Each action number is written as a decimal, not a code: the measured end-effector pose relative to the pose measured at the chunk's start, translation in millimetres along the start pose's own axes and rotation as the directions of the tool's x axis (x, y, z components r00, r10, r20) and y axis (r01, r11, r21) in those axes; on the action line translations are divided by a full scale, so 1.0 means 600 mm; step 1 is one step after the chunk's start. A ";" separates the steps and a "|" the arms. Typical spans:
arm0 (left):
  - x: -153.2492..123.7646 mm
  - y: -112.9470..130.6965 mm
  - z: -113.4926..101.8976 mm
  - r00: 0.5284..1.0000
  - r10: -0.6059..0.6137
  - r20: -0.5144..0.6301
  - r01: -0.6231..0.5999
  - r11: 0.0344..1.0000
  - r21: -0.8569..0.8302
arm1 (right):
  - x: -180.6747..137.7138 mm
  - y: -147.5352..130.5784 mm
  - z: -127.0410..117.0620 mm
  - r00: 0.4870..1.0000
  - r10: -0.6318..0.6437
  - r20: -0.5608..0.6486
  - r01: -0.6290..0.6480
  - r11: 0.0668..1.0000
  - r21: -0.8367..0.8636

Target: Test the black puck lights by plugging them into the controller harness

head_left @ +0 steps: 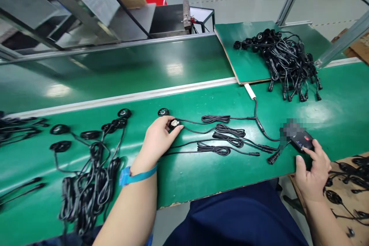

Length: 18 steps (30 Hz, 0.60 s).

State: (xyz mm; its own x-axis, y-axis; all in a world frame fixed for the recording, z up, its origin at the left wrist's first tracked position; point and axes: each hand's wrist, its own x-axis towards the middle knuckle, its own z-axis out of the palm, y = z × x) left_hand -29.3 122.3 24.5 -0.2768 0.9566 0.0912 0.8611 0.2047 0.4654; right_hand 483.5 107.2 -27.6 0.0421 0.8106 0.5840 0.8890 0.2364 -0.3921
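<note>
My left hand [159, 138] rests on the green bench, its fingers pinched round a small round black puck light [175, 124] on a cable. A second puck [163, 112] lies just beyond it. Several bundled black cables [227, 134] run from there rightward to a black controller box [301, 139]. My right hand [313, 169] lies at the bench's front right edge, a fingertip pressed on the controller near its red button. A blue wrist strap [135, 176] circles my left wrist.
A heap of black puck lights with cables [89, 169] lies at the left. Another pile [285, 61] sits on a green board [242, 65] at the back right. More cabled pucks lie on cardboard [346, 184] at the right. Behind runs a green conveyor belt [115, 73].
</note>
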 end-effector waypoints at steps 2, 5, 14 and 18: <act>0.000 0.000 0.000 1.000 -0.006 0.003 0.006 1.000 -0.005 | -0.001 0.000 0.002 1.000 -0.005 -0.009 0.005 1.000 -0.003; 0.000 0.000 0.000 1.000 -0.013 0.001 0.013 1.000 -0.015 | -0.003 0.001 0.005 1.000 -0.018 -0.025 0.018 1.000 -0.005; 0.000 0.003 0.000 1.000 -0.012 0.011 0.012 0.999 -0.038 | -0.002 0.000 0.007 0.999 -0.022 -0.025 0.022 1.000 -0.002; 0.000 0.005 -0.002 1.000 -0.014 0.018 0.015 0.999 -0.037 | 0.000 -0.004 0.005 1.000 -0.014 -0.025 0.014 1.000 0.005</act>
State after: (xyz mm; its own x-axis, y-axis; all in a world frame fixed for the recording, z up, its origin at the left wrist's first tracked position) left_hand -27.4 122.7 26.7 -0.2812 0.9572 0.0687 0.8404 0.2111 0.4992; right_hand 479.8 108.0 -28.8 0.0410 0.7933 0.6075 0.8873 0.2507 -0.3872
